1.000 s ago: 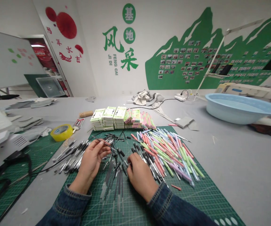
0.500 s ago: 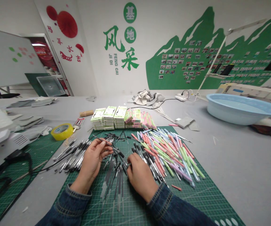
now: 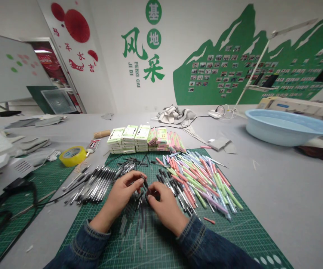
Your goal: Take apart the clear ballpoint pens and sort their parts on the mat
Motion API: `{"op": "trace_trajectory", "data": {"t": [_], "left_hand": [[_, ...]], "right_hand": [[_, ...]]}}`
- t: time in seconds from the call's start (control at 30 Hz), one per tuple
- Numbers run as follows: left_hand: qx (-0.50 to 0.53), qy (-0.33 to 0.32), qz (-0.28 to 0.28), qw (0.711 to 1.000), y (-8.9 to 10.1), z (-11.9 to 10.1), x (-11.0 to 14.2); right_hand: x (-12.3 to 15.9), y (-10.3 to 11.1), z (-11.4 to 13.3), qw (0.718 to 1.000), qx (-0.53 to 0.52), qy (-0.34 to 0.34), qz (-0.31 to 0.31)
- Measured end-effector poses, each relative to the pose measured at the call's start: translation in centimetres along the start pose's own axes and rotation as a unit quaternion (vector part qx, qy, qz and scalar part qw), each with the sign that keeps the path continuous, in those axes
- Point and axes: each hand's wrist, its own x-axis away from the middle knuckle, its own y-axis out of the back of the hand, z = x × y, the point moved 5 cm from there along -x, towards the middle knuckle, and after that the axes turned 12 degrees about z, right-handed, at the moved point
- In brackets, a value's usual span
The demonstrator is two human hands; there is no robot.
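My left hand (image 3: pixel 123 192) pinches a slim black pen (image 3: pixel 145 183) between thumb and fingers, above the middle of the cutting mat. Close against it, my right hand (image 3: pixel 165 203) is closed with thumb and forefinger at the pen's lower end; its fingers partly hide what they grip. Under both hands, pen refills (image 3: pixel 141 222) lie fanned out with their clear ends toward me. To the left is a heap of clear pens with black parts (image 3: pixel 97 185). Several black-capped pens (image 3: pixel 175 190) lie just right of my right hand, beside a pile of pastel pens (image 3: pixel 200 175).
Green cutting mat (image 3: pixel 228 243) covers the near table. Stacked small boxes (image 3: pixel 129 136) stand behind the pens. Yellow tape roll (image 3: pixel 72 156) and a glue tube (image 3: pixel 93 145) lie left. A blue basin (image 3: pixel 287 129) sits far right, cloth scraps (image 3: pixel 175 115) at the back.
My left hand has moved right and slightly down with the pen, turning it steeper. My right hand has stayed nearly in place, and both hands' fingertips now meet around the pen.
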Motion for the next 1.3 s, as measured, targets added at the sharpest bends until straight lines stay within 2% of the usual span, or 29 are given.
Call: {"op": "trace_trajectory", "data": {"t": [0.03, 0.13, 0.2, 0.27, 0.33, 0.4, 0.47, 0.53, 0.67, 0.83, 1.03, 1.17, 1.3], "left_hand": [[0.000, 0.002, 0.005, 1.000, -0.1, 0.0, 0.0], [0.011, 0.003, 0.010, 1.000, 0.4, 0.2, -0.2], [-0.008, 0.011, -0.010, 1.000, 1.6, 0.9, -0.4], [-0.092, 0.031, -0.043, 0.994, 3.5, 1.7, -0.5], [-0.234, 0.060, -0.067, 0.968, 5.5, 2.6, -0.6], [-0.360, 0.095, -0.076, 0.925, 7.3, 3.3, -0.5], [-0.432, 0.118, -0.083, 0.890, 8.5, 3.9, -0.4], [-0.465, 0.129, -0.086, 0.872, 9.0, 4.1, -0.2], [-0.492, 0.128, -0.078, 0.857, 8.7, 4.0, -0.1], [-0.504, 0.108, -0.063, 0.854, 7.6, 3.7, -0.8], [-0.535, 0.077, -0.054, 0.840, 6.7, 3.8, -3.6], [-0.556, 0.093, -0.044, 0.825, 6.3, 4.3, -5.9], [-0.557, 0.100, -0.029, 0.824, 5.7, 4.8, -7.3]], "right_hand": [[-0.1, -0.3, -0.2, 0.996, -0.083, 0.000, 0.022], [-0.4, -1.2, -0.7, 0.956, -0.283, 0.001, 0.072], [-0.5, -1.1, -1.0, 0.942, -0.330, 0.000, 0.058], [-0.5, -0.6, -1.4, 0.937, -0.350, -0.008, 0.012], [-0.5, 0.0, -1.8, 0.927, -0.373, -0.020, -0.034], [-0.5, 0.5, -2.1, 0.917, -0.391, -0.031, -0.068], [-0.5, 0.8, -2.2, 0.913, -0.397, -0.037, -0.084], [-0.5, 0.8, -2.2, 0.912, -0.398, -0.040, -0.088], [-0.4, 0.9, -2.0, 0.915, -0.391, -0.037, -0.092], [-0.4, 1.1, -2.0, 0.918, -0.381, -0.040, -0.102], [-0.4, 1.1, -2.3, 0.924, -0.365, -0.044, -0.104], [-0.5, 1.2, -2.6, 0.928, -0.354, -0.043, -0.106], [-0.6, 1.2, -2.8, 0.930, -0.349, -0.046, -0.106]]}}
